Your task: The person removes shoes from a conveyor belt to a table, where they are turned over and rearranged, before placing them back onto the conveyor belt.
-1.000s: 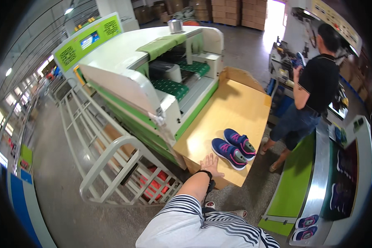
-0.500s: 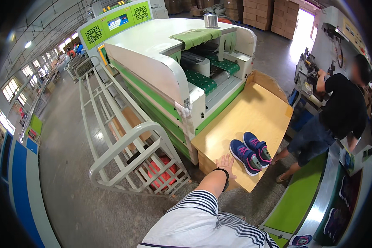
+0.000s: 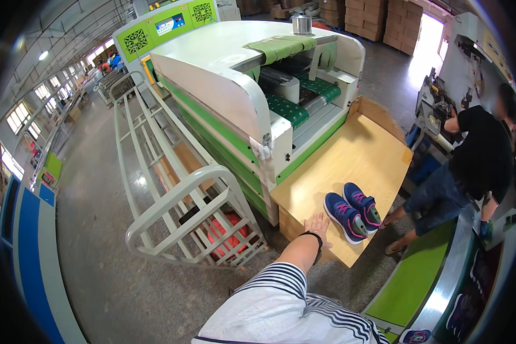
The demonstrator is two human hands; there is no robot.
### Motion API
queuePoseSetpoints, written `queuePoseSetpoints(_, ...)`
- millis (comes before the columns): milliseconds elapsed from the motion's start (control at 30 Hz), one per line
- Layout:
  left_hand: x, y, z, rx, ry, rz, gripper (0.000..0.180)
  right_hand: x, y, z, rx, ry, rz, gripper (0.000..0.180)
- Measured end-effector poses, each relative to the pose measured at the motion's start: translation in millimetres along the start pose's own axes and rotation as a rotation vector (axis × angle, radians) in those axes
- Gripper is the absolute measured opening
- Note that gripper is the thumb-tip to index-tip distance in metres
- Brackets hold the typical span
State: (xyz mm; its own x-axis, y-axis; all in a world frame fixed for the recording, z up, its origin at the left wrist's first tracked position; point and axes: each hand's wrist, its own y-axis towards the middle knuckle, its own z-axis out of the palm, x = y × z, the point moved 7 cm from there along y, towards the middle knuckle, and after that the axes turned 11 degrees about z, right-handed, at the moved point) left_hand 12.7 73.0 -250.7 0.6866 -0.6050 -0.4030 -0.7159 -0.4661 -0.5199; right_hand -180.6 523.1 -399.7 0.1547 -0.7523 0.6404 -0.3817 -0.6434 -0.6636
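Navy-and-pink shoes (image 3: 348, 213) sit paired on the near end of the wooden surface (image 3: 338, 157), left hand (image 3: 316, 229) just beside them, fingers spread, gripping nothing, right hand out of view: seemingly a positioning step, and any lift would call for reaching right.

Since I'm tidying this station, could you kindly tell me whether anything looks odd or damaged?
Yes: crumpled whitish material clings to the near corner of the machine, looking ragged and possibly torn. The paired shoes on the board look orderly.
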Motion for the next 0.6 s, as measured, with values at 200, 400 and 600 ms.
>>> queuePoseSetpoints(200,-0.4,0.0,-1.1,0.003,0.002,-0.001,0.122,13.0,13.2,9.2,0.052,0.097,0.023,0.023)
queuePoseSetpoints(400,0.7,-5.0,2.5,-0.001,0.009,-0.008,0.123,30.5,26.4,22.7,0.097,0.204,0.041,0.024)
queuePoseSetpoints(600,-9.1,0.4,-0.4,0.053,0.057,0.030,0.122,25.2,10.2,29.8,0.066,0.361,0.112,0.024)
